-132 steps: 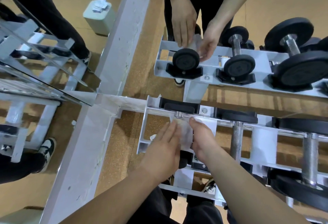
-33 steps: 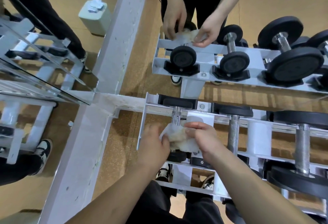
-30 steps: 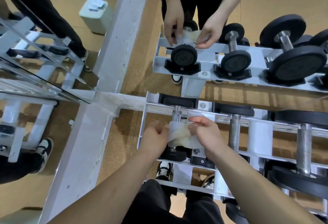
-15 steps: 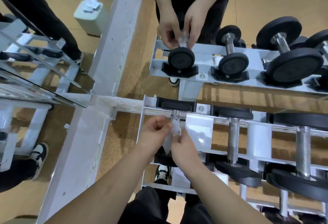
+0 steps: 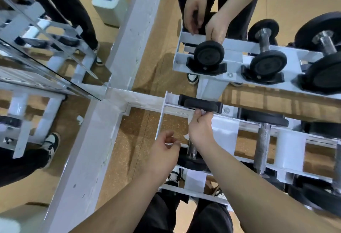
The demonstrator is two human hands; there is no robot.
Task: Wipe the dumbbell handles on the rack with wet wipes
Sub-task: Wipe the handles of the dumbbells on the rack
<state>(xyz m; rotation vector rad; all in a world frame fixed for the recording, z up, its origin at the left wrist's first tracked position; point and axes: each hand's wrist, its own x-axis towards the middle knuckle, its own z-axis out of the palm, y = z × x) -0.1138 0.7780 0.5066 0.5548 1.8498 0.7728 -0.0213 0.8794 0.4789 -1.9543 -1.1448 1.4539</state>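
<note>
My right hand (image 5: 201, 129) is curled tight round the far end of the short chrome dumbbell handle (image 5: 191, 149), with a thin white wet wipe (image 5: 190, 118) pinched under the fingers right up against the flat black rubber head (image 5: 200, 104). My left hand (image 5: 163, 149) hangs just to its left with the fingers loosely bent and nothing in them, close over the near rail of the white painted steel rack (image 5: 160, 122). I judge I am mid-wipe on this first handle, at the top of a stroke. The next move calls for dragging the wipe back toward me along the bar, twisting to cover the underside, then shifting to the longer knurled steel handle (image 5: 263, 140) off to the right of my right hand. That cross-hatched grip looks rough enough to snag or shred damp tissue, so I'd press lightly.
</note>
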